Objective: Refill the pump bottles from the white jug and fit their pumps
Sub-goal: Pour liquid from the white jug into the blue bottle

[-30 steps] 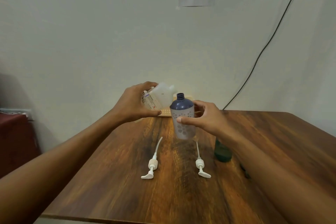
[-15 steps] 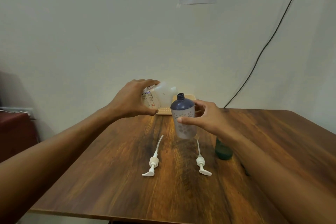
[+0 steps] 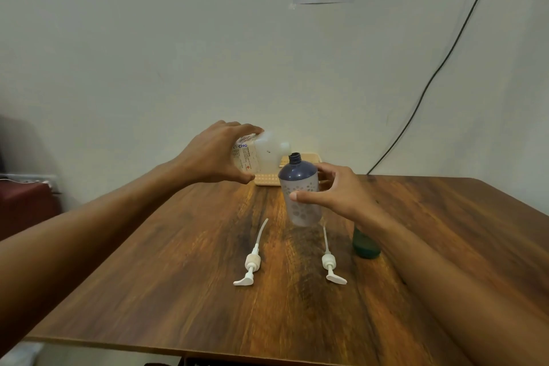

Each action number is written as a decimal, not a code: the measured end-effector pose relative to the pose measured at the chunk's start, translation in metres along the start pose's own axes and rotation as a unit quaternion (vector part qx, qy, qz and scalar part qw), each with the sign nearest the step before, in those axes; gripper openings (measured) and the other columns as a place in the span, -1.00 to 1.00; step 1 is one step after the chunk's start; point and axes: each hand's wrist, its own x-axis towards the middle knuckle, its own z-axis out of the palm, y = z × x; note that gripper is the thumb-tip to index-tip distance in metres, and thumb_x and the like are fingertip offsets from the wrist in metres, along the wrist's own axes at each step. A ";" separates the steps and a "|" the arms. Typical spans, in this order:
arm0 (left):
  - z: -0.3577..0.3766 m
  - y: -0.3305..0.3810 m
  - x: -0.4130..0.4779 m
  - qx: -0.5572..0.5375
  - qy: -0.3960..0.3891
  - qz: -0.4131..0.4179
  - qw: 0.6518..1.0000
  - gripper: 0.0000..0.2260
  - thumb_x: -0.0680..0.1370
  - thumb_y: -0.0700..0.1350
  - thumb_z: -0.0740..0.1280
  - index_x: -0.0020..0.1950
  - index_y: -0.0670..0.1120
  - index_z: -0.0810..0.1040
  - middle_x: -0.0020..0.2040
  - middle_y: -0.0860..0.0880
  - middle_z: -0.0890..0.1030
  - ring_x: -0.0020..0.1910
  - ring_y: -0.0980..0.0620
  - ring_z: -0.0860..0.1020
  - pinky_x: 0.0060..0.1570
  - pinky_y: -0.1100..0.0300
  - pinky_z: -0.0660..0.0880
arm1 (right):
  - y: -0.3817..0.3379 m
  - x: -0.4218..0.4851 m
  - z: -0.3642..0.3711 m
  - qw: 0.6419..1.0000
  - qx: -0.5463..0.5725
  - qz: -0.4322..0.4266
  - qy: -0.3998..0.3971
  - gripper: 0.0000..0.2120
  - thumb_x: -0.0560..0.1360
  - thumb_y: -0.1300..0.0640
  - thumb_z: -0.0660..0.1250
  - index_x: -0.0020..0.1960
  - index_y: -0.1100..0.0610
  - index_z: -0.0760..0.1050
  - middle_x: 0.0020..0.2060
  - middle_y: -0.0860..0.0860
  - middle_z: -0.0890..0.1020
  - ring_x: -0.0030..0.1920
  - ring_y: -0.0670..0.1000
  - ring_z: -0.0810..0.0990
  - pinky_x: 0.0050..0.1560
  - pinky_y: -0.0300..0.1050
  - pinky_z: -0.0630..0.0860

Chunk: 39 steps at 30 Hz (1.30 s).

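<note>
**Inspector:** Presently, what is the status of the fill?

**Assessor:** The left hand (image 3: 217,154) grips the white jug (image 3: 264,154) round its body. The jug is tipped on its side, spout just beside the open neck of the blue-shouldered bottle (image 3: 301,190). The right hand (image 3: 335,192) holds that bottle upright over the table (image 3: 178,291), thumb in front, fingers curled behind. No stream is visible, so I cannot tell whether liquid is passing.

**Inspector:** And the pumps?

**Assessor:** Neither is fitted. The first pump (image 3: 251,264) and second pump (image 3: 329,266) lie flat on the table nearer the person, well apart.

**Inspector:** Any other bottle?

**Assessor:** A green bottle (image 3: 365,244) stands behind the right forearm, mostly hidden. Its neck and level cannot be seen.

**Inspector:** Your judgement?

**Assessor:** Early stage. The first bottle is at the pouring step at best. By my estimate, what remains is to complete this fill, fill the green bottle and fit both pumps.
</note>
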 end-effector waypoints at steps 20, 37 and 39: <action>-0.006 -0.008 0.008 0.048 -0.012 0.018 0.999 -0.16 0.31 0.24 0.57 0.53 0.11 0.37 0.23 0.05 0.59 0.22 0.01 0.45 0.06 0.11 0.51 | 0.001 -0.001 0.003 1.000 0.001 -0.003 -0.002 -0.33 0.35 -0.13 0.68 0.40 -0.01 0.60 0.18 -0.13 0.70 0.17 -0.10 0.67 0.14 -0.09 0.69; -0.010 -0.004 0.010 0.081 -0.018 0.027 0.996 -0.16 0.33 0.21 0.59 0.55 0.12 0.35 0.23 0.05 0.58 0.23 0.02 0.44 0.04 0.14 0.50 | -0.003 -0.005 0.003 1.000 -0.004 0.006 0.002 -0.31 0.35 -0.13 0.68 0.41 0.00 0.60 0.19 -0.11 0.71 0.16 -0.10 0.67 0.15 -0.06 0.70; -0.010 -0.004 0.010 0.077 -0.020 0.027 0.996 -0.16 0.33 0.21 0.59 0.55 0.11 0.35 0.23 0.04 0.58 0.23 0.02 0.45 0.04 0.13 0.51 | -0.004 -0.006 0.003 1.000 -0.003 0.005 0.002 -0.32 0.36 -0.12 0.68 0.42 0.01 0.60 0.19 -0.10 0.72 0.16 -0.09 0.67 0.17 -0.03 0.70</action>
